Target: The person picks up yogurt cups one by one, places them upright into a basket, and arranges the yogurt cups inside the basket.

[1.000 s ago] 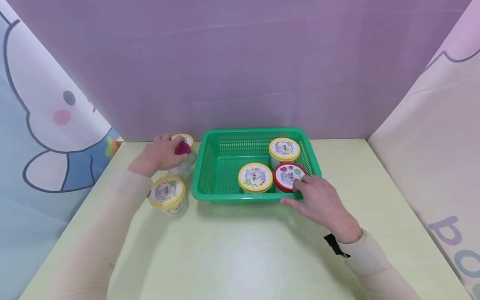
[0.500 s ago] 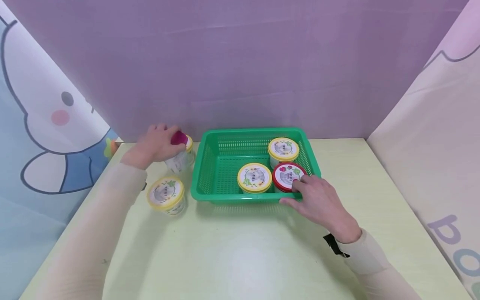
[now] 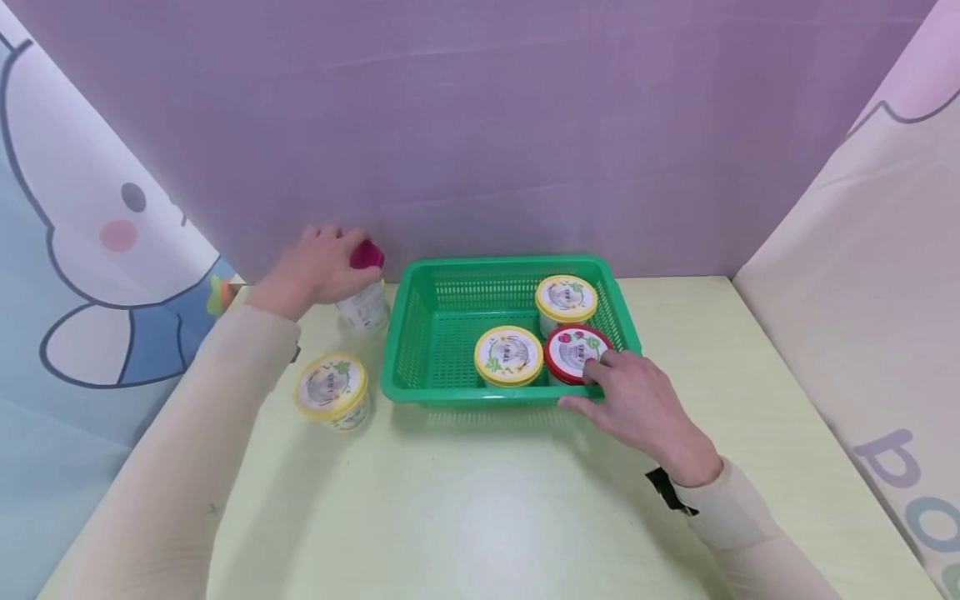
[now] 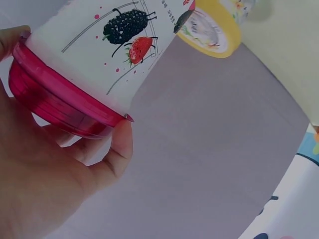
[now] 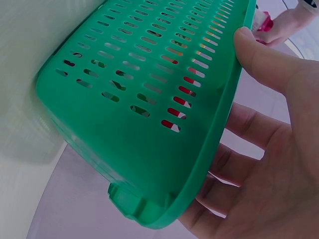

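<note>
Covered lids, cropped cups
In the head view, your left hand [image 3: 318, 265] covers part of the magenta-capped cup [image 3: 364, 307]; the left wrist view crops that cup. Your right hand [image 3: 639, 408] hides part of the red-lidded cup [image 3: 567, 357], whose fine print [image 3: 583, 350] is too small; the right wrist view cuts off the green basket [image 5: 104, 132].

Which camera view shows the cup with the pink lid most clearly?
The left wrist view: the pink-lidded cup is large, its berry print clear. The head view shows it partly covered by the left hand; the right wrist view, only tiny.
</note>
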The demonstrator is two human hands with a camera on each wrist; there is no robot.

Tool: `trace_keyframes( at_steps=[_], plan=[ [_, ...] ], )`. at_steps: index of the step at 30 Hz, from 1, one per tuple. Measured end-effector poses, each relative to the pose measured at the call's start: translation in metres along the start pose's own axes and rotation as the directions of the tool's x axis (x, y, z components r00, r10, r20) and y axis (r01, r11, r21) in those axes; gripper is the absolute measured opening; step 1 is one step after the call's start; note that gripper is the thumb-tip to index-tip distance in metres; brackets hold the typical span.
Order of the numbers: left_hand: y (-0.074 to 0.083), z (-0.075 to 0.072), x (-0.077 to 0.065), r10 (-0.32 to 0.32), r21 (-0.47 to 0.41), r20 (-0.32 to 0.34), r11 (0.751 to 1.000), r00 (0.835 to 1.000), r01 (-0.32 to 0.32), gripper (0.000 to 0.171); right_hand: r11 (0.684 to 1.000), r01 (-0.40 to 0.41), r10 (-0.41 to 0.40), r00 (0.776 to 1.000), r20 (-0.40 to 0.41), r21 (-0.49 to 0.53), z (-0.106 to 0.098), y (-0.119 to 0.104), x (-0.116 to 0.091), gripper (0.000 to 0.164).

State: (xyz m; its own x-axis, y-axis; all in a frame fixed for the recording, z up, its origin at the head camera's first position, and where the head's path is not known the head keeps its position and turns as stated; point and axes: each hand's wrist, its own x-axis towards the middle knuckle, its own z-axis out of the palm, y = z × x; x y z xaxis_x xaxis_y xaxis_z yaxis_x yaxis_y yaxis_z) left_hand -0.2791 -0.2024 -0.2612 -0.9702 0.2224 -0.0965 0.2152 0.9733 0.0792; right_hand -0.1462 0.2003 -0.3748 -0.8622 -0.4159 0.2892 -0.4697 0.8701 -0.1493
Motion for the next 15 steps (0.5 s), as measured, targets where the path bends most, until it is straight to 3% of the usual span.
trace_keyframes(
  at_steps=[7,15],
  plan=[
    [0.011,-0.010,0.005,0.008,-0.019,-0.008,1.000,1.000,-0.008,0.070,1.000,0.007,-0.007,1.000,-0.009,0.000,0.000,-0.001,0.000,0.044],
    [0.026,-0.016,0.015,0.038,0.020,0.010,0.999,0.999,-0.038,0.070,1.000,0.004,-0.004,1.000,0.002,-0.008,0.000,-0.003,0.000,0.044]
  ],
)
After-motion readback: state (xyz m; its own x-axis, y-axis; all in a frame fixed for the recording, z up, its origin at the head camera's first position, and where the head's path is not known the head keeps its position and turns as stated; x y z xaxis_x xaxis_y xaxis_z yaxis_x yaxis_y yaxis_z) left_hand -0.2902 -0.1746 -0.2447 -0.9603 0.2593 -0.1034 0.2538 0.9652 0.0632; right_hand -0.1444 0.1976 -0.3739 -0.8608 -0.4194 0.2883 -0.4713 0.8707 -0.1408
